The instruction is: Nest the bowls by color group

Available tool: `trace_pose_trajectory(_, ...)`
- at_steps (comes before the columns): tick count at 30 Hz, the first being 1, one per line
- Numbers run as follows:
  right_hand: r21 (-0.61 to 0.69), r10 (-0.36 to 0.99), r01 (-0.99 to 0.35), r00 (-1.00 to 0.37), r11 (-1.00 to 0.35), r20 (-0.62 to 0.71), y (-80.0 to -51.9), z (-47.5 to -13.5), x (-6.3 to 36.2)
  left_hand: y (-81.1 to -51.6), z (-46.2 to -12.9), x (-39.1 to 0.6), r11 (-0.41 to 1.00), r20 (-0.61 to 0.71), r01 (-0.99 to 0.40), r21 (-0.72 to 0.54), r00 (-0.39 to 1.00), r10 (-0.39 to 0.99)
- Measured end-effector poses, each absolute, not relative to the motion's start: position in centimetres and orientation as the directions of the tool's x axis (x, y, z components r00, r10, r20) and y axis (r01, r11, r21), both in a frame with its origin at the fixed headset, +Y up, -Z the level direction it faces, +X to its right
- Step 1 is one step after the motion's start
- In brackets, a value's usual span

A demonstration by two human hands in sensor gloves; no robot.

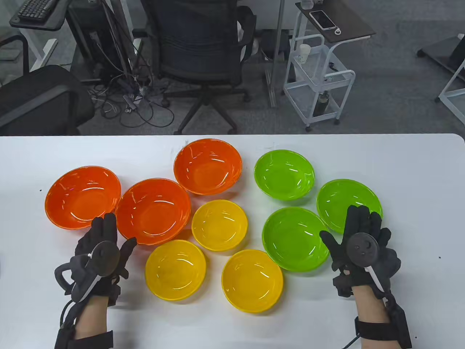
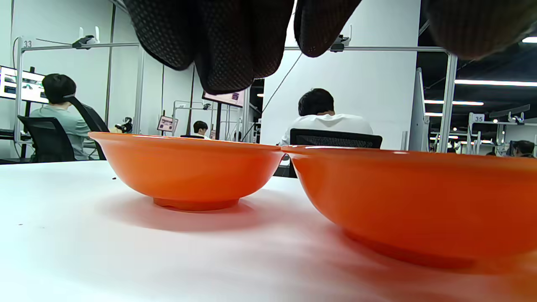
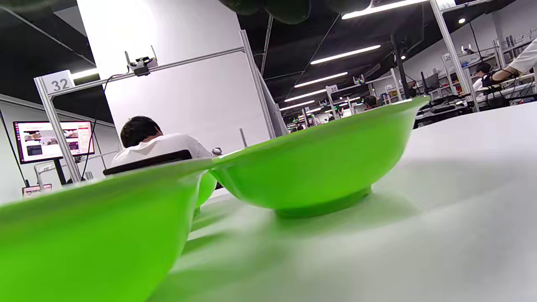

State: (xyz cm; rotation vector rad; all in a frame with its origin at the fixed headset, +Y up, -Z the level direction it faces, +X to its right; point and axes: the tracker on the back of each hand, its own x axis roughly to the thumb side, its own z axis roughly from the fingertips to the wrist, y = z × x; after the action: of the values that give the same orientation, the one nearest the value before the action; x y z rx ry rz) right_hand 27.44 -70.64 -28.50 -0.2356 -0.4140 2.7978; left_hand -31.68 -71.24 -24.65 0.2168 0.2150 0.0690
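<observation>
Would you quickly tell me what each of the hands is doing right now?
Left hand: open, fingers spread, holding nothing.
Right hand: open, fingers spread, holding nothing.

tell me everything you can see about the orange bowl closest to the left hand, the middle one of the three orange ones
The middle orange bowl is glossy, translucent-looking plastic, round with a flared rim and a low foot ring. It stands upright and empty on the white table. Its rim meets the left orange bowl, clearly so in the left wrist view. The left hand hovers at its near-left edge; contact is unclear.
</observation>
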Motion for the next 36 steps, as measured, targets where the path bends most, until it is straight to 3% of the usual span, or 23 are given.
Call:
trace_pose_trajectory(17,-0.289,0.345,-0.304,-0.933,-0.908,-0.101,-70.8,-28.6,27.0,-71.8,-25.7,-32.0,0.986,-0.202,-0.039,0.162,0.977,0.072)
trace_pose_trajectory(21,-0.294,0.341,-0.303,-0.936,-0.907,-0.086,-70.5,-28.5,26.7,-71.6,-27.3,-32.9,0.996,-0.261,-0.065,0.059,0.962,0.078)
trace_pose_trajectory(26,-0.29,0.349,-0.313,-0.934,-0.904,-0.08,-70.5,-28.6,26.8,-71.6,-30.0,-33.9,0.999,-0.271,0.01,-0.047,0.962,-0.023)
trace_pose_trajectory(36,-0.299,0.363,-0.327,-0.929,-0.896,-0.075,-70.2,-28.5,27.1,-74.1,-34.9,-35.4,0.968,-0.309,0.234,-0.09,0.918,-0.25)
